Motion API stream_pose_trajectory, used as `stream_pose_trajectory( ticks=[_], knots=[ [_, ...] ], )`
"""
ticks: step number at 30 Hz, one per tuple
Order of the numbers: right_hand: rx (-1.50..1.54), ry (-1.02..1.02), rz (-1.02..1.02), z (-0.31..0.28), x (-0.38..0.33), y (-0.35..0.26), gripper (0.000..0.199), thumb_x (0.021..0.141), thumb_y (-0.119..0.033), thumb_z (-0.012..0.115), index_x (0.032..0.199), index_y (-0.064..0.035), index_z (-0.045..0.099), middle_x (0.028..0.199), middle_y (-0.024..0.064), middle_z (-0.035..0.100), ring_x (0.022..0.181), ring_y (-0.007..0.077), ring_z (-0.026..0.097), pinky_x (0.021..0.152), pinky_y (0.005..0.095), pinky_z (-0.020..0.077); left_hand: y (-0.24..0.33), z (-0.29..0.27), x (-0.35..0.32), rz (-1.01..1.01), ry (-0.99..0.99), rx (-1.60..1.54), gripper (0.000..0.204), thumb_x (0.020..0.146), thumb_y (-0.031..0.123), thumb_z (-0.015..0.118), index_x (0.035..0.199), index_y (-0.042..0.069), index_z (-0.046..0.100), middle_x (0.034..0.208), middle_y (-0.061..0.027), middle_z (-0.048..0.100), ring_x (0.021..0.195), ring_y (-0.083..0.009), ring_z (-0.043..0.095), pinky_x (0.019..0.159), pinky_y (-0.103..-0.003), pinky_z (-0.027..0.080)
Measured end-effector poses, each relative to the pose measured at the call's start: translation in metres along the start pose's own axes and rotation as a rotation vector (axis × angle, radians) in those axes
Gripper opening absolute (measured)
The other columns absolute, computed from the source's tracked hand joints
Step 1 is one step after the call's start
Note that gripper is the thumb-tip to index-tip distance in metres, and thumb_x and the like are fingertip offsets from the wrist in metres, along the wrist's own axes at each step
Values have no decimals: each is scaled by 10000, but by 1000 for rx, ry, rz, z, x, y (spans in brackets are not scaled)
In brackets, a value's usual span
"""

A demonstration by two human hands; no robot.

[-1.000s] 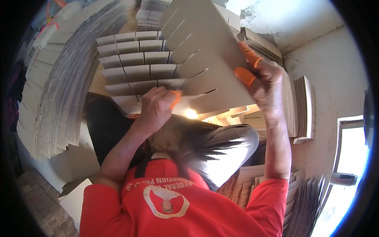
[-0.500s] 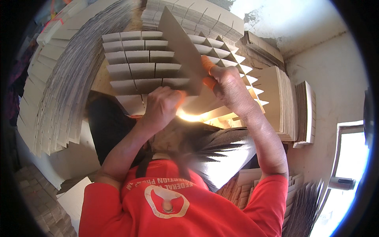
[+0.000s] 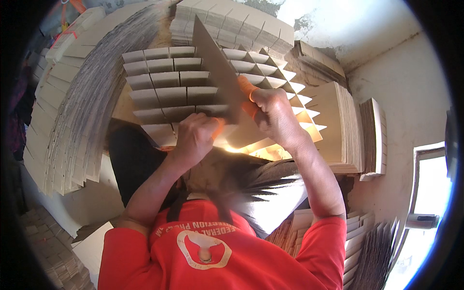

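head view: both hands' fingers (image 3: 247, 87) clamp the cardboard strip (image 3: 217, 72) over the divider grid (image 3: 164, 92).

The cardboard strip (image 3: 217, 72) hides the divider grid's (image 3: 169, 87) middle cells.

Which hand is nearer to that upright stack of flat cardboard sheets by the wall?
The right hand. It grips the cardboard strip over the divider grid, on the side toward the sheet stack. The left hand holds the strip's near end, farther off.
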State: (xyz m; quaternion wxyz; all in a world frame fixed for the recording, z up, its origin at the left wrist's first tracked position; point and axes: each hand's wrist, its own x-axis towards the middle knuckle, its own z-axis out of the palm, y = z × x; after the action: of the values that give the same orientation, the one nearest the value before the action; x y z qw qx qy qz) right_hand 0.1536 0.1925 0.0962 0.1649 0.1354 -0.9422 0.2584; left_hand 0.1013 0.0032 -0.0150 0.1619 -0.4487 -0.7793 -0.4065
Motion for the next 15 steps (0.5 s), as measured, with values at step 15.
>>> stream_pose_trajectory(
  ticks=[15],
  knots=[
    [-153,-200,-29,53,-9,44,118,808,-85,676,802,-23,577,684,165,595,665,364,613,560,438,473,-1,3,4,26,-32,-23,167,712,42,769,867,13,713,725,-127,651,659,-302,616,611,-406,490]
  ],
)
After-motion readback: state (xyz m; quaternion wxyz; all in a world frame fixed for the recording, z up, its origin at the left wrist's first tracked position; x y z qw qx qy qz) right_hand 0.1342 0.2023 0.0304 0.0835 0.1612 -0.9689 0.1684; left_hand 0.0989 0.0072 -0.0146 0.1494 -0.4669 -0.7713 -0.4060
